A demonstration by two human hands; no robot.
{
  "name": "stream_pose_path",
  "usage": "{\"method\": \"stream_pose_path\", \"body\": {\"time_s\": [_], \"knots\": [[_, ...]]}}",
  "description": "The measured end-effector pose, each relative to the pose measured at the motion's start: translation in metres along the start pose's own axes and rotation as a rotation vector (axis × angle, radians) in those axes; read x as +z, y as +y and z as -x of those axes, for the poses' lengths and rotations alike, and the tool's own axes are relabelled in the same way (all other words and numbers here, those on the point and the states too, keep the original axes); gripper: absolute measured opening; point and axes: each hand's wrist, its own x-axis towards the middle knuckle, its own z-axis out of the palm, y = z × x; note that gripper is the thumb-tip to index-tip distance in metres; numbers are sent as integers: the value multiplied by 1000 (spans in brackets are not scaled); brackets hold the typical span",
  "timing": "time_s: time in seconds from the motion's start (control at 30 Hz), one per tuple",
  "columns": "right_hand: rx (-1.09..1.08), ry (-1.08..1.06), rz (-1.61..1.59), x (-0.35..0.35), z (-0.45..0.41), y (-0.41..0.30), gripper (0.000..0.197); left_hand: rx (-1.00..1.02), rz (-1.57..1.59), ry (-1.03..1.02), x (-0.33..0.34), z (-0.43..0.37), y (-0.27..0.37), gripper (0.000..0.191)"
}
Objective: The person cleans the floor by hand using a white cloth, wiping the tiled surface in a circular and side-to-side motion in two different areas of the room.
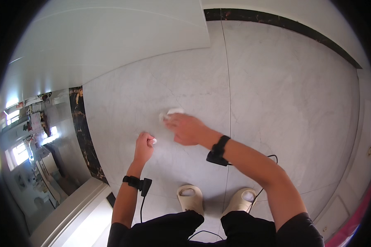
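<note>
At the fingertips of my right hand (188,129) is a white tissue or cloth (175,110), spread partly past the fingers and blurred. The hand reaches forward over the pale grey marble-look tile floor (272,92); whether the tissue touches the tile is not clear. My left hand (143,149) is curled closed, lower and to the left. Between its thumb and fingers a small crumpled white piece (154,141), perhaps tissue or plastic, pokes out. The rest of that piece is hidden in the fist.
Two beige slippers (190,199) stand at my feet. Black cables (142,208) trail from the wrist devices. A glossy white panel (126,27) rises ahead on the left. Dark marble trim (85,132) edges the floor by a reflective surface (49,148). White doors (337,207) stand right.
</note>
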Motion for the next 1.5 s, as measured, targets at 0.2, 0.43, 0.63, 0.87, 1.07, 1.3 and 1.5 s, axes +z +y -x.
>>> {"method": "stream_pose_path", "body": {"time_s": [0.2,0.43,0.63,0.87,1.07,1.3,1.5], "knots": [[446,610,352,-118,71,93,59,-50,67,44,0,0,13,12],[327,233,-38,4,44,-19,68,-62,45,12,-7,4,9,13],[200,252,-148,3,41,-25,73,-26,2,-13,-15,7,-9,12],[524,536,385,-91,121,68,65,-65,62,-7,-4,-1,14,9],[308,225,-60,9,86,-35,74,12,19,-4,-6,3,-7,9],[579,495,-76,-43,187,-3,72,-64,61,-19,-4,6,-7,10],[987,559,317,-51,300,25,73,-55,-1,-25,-3,1,2,11]]}}
